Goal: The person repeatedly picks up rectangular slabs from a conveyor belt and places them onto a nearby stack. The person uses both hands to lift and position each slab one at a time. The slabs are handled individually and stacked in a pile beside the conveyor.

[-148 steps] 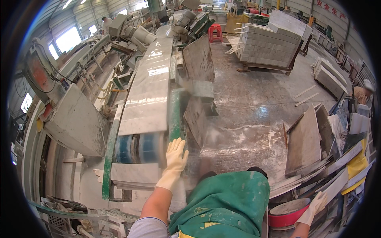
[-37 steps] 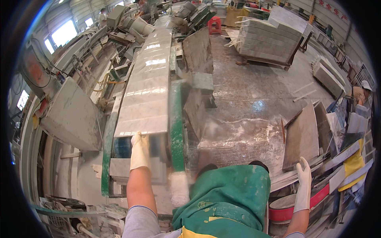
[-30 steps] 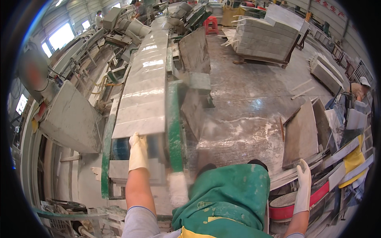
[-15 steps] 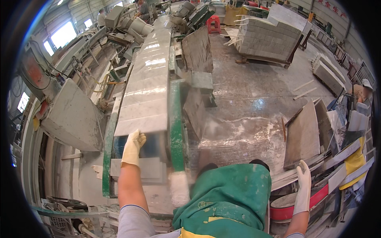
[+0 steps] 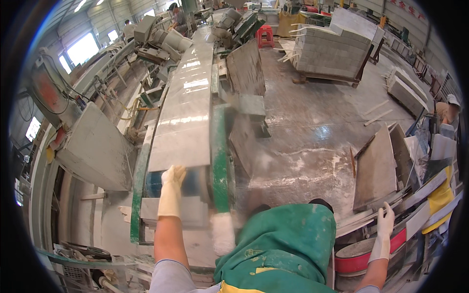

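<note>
Wet factory floor (image 5: 312, 132): a gloved left hand (image 5: 172, 188), fingers extended toward 12 o'clock, rests flat against the near end of a long stone slab (image 5: 188, 112) running lengthwise toward 12 on the conveyor; right hand (image 5: 383, 229) hangs open at 4 o'clock.

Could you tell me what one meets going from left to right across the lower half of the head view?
Grey machine hood → left hand → green rail → green apron → leaning slab → right hand.

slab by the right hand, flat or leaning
Leaning. The brown slab stands on edge, tilted back against more slabs behind it, its broad face toward the wet floor. The right hand rests just below it.
</note>
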Tool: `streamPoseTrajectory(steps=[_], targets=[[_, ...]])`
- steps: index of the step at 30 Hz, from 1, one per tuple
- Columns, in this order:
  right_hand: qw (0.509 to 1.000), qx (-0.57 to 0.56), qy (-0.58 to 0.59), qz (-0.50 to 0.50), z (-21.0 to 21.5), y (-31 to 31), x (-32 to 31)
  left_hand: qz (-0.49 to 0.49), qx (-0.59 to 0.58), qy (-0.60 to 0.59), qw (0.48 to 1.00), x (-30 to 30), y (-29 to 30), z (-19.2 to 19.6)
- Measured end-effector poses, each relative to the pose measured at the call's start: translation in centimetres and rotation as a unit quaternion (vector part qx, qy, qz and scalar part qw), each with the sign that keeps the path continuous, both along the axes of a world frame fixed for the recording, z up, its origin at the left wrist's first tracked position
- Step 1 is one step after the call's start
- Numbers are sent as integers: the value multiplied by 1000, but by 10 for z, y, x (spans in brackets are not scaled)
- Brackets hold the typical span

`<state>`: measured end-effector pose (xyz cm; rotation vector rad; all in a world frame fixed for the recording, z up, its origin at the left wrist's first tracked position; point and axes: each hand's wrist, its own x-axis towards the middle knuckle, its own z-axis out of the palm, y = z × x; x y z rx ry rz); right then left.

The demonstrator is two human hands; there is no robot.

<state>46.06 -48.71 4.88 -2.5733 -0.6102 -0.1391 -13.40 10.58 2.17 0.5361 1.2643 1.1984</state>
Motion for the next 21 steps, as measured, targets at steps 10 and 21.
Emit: streamPoseTrajectory(steps=[10,21], targets=[[931,-199,-117,-281,-31,-132,85,-216,409,486,741,94,-102,25],[943,-135,-151,-263,-29,-165,88,-273,451,584,617,139,-107,-6]])
